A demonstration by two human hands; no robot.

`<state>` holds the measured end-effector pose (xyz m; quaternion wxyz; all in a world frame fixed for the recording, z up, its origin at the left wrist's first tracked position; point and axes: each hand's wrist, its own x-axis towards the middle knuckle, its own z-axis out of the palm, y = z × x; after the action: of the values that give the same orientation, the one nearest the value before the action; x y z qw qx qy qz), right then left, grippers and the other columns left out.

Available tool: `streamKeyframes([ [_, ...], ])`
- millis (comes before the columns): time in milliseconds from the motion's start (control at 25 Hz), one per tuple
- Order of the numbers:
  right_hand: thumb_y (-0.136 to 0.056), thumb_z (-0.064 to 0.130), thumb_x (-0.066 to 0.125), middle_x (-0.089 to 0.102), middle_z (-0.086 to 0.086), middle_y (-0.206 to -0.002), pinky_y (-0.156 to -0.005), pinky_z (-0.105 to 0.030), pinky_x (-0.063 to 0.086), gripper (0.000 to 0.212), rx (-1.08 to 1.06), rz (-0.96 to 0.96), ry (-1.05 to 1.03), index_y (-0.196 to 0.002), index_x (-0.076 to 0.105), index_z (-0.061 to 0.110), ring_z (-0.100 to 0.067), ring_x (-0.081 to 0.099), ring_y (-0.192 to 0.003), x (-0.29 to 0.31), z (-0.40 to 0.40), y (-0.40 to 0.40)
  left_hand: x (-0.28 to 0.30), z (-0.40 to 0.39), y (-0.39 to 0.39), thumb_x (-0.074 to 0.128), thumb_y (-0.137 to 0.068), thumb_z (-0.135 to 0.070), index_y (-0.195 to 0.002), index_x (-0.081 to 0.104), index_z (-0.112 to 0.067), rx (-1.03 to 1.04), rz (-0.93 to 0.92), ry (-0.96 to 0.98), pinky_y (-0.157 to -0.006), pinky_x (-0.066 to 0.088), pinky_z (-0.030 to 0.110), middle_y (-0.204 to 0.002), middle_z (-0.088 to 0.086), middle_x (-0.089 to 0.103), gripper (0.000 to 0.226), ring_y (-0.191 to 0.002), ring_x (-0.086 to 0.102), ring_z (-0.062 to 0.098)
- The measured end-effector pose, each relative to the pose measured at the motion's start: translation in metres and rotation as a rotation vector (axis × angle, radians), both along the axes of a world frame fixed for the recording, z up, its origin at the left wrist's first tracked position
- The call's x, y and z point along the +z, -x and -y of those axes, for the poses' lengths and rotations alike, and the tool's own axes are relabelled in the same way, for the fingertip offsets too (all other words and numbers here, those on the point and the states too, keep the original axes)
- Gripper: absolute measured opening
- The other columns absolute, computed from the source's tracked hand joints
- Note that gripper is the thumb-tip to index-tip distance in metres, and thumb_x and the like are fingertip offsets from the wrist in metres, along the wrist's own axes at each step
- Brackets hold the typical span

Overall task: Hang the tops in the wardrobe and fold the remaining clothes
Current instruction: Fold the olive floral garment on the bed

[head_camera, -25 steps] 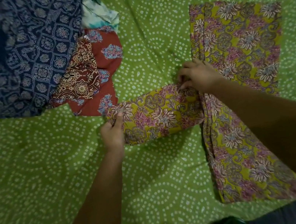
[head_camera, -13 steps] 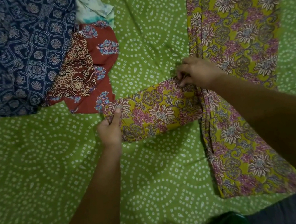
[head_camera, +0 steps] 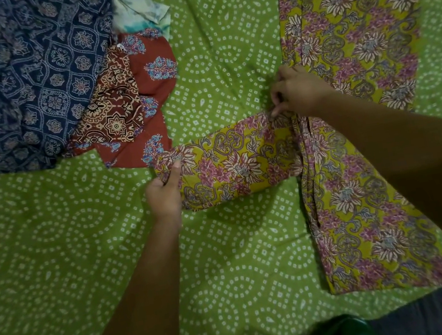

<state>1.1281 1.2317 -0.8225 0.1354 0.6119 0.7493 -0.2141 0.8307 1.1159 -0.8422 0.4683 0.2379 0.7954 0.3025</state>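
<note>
Together two hands pinch one yellow floral garment.

Dim, even indoor light with no glare; soft shadows beneath both forearms on the green bedsheet; corners darkened; slight wide-angle bowing toward the edges; mild softness overall, with motion blur on the right hand and the yellow floral garment's far edge.

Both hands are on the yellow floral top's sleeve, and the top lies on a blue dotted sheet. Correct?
Not quite: the head view shows a green dotted sheet, not blue. The rest holds: left hand and right hand both grip the sleeve of the yellow floral top.
</note>
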Motion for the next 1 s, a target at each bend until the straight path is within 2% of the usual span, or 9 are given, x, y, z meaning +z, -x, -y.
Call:
streamKeyframes([
  [200,-0.093,0.035,0.055,0.043,-0.013,-0.131,-0.101,-0.042,0.036,0.037,-0.211,-0.060,-0.238,-0.119,0.053,0.008,-0.031,0.040,-0.123,-0.011,0.022,0.008,-0.002,-0.001,-0.001,0.073,-0.081,-0.039,-0.061,0.028,-0.022,0.013,0.030,-0.005,-0.049,0.024,0.022,-0.057,-0.004,0.026,0.052,-0.051,0.024,0.010],
  [320,-0.099,0.053,0.033,0.018,-0.012,-0.156,-0.118,-0.044,0.015,0.068,-0.576,-0.198,-0.308,-0.150,0.020,0.009,-0.028,0.014,-0.145,-0.024,0.086,-0.004,0.001,0.005,-0.009,0.077,-0.078,-0.029,-0.079,0.061,-0.014,-0.003,0.047,-0.084,-0.060,0.044,0.019,-0.077,0.000,0.064,0.022,-0.063,0.054,0.005],
  [360,-0.098,0.058,0.026,0.007,-0.010,-0.160,-0.119,-0.047,0.009,0.075,-0.702,-0.198,-0.288,-0.152,0.009,0.010,-0.027,0.003,-0.147,-0.029,0.108,-0.004,-0.001,0.008,-0.010,0.079,-0.076,-0.025,-0.092,0.066,-0.011,-0.024,0.085,-0.073,-0.067,0.049,0.017,-0.092,0.002,0.069,0.025,-0.073,0.062,0.004],
  [440,-0.094,0.065,0.011,-0.011,-0.008,-0.160,-0.118,-0.053,0.004,0.082,-0.828,-0.088,-0.161,-0.152,-0.006,0.010,-0.028,-0.012,-0.146,-0.041,0.138,0.016,-0.006,0.016,-0.007,0.087,-0.064,-0.032,-0.120,0.059,-0.006,-0.075,0.151,-0.001,-0.087,0.052,0.025,-0.117,0.006,0.066,0.068,-0.099,0.065,0.012],
  [520,-0.091,0.067,-0.001,-0.023,-0.009,-0.156,-0.117,-0.055,-0.001,0.083,-0.728,0.037,-0.065,-0.150,-0.016,0.010,-0.029,-0.021,-0.143,-0.048,0.144,0.056,-0.004,0.020,-0.005,0.088,-0.046,-0.050,-0.139,0.041,-0.010,-0.126,0.142,0.092,-0.102,0.045,0.041,-0.136,0.007,0.055,0.112,-0.120,0.055,0.022],
  [600,-0.092,0.066,-0.003,-0.029,-0.008,-0.154,-0.117,-0.052,-0.008,0.080,-0.486,-0.025,-0.051,-0.148,-0.021,0.012,-0.028,-0.025,-0.142,-0.046,0.140,0.099,-0.002,0.023,-0.007,0.087,-0.055,-0.039,-0.140,0.041,-0.012,-0.163,0.141,0.066,-0.099,0.048,0.041,-0.132,0.006,0.057,0.099,-0.117,0.058,0.021],
  [720,-0.098,0.057,0.018,-0.014,-0.003,-0.159,-0.119,-0.046,-0.005,0.071,-0.312,-0.536,0.092,-0.153,-0.002,0.017,-0.021,-0.018,-0.145,-0.022,0.136,0.136,0.019,0.016,-0.022,0.066,-0.077,0.007,-0.134,0.046,-0.003,-0.149,0.199,-0.106,-0.076,0.056,0.028,-0.110,0.009,0.067,0.062,-0.089,0.068,0.013],
  [840,-0.089,0.068,0.029,0.031,0.002,-0.154,-0.117,-0.043,0.021,0.074,-0.843,-1.224,0.307,-0.148,0.034,0.023,-0.016,0.030,-0.141,0.031,0.132,0.097,0.061,0.000,-0.068,0.063,-0.070,0.012,-0.145,0.029,-0.007,-0.171,0.123,-0.286,-0.085,0.055,0.028,-0.131,0.015,0.056,0.085,-0.102,0.064,0.012],
  [1000,-0.076,0.073,0.028,0.066,-0.003,-0.119,-0.082,-0.041,0.056,0.081,-1.298,-1.806,0.437,-0.131,0.055,0.021,-0.020,0.067,-0.097,0.093,0.156,-0.042,0.131,0.006,-0.209,0.061,-0.080,0.015,-0.144,0.022,-0.033,-0.753,0.471,-0.355,-0.074,0.055,0.022,-0.120,-0.006,0.063,0.089,-0.091,0.065,0.005],
])
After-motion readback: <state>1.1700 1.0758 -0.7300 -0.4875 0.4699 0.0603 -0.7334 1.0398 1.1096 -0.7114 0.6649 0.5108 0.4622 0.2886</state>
